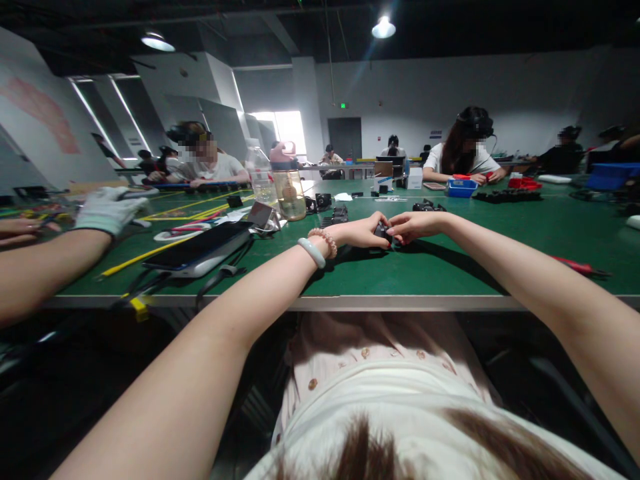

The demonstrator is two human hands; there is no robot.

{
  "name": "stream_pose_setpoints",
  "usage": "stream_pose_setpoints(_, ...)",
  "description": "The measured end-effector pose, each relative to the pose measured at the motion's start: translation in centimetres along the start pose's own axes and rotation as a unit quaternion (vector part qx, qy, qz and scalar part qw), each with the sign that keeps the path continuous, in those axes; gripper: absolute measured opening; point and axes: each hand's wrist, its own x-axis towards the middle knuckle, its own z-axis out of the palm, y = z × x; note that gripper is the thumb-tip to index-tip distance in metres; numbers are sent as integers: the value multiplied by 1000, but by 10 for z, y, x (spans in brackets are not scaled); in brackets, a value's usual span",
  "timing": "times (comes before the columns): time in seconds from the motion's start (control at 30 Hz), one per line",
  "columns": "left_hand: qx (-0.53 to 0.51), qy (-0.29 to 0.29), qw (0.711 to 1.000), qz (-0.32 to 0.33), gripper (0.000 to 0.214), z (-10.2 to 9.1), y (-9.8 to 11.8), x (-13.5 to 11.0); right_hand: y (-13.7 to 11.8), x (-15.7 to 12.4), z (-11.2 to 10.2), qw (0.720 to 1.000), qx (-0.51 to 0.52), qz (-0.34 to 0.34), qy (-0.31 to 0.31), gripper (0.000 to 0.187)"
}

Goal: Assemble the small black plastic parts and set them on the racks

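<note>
Both my arms reach out over the green table (450,267). My left hand (363,232) and my right hand (413,225) meet at its middle, fingers curled round a small black part (383,233) that rests on the table top. Most of the part is hidden by my fingers. A pale bangle and a bead bracelet (320,245) sit on my left wrist.
A black flat device with straps (200,250) lies at left, a water bottle (289,183) behind it. More small black parts (340,215) lie beyond my hands. A red-handled tool (580,268) lies at right. A co-worker's gloved hand (107,210) is at far left; others sit at the far side.
</note>
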Motion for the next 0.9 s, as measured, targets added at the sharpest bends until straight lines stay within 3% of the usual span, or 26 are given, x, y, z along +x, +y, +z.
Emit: stream_pose_setpoints(0.9, 9, 4, 1000, 3, 55, 0, -2, 2, 3, 3, -2, 1000, 24, 2, -3, 27)
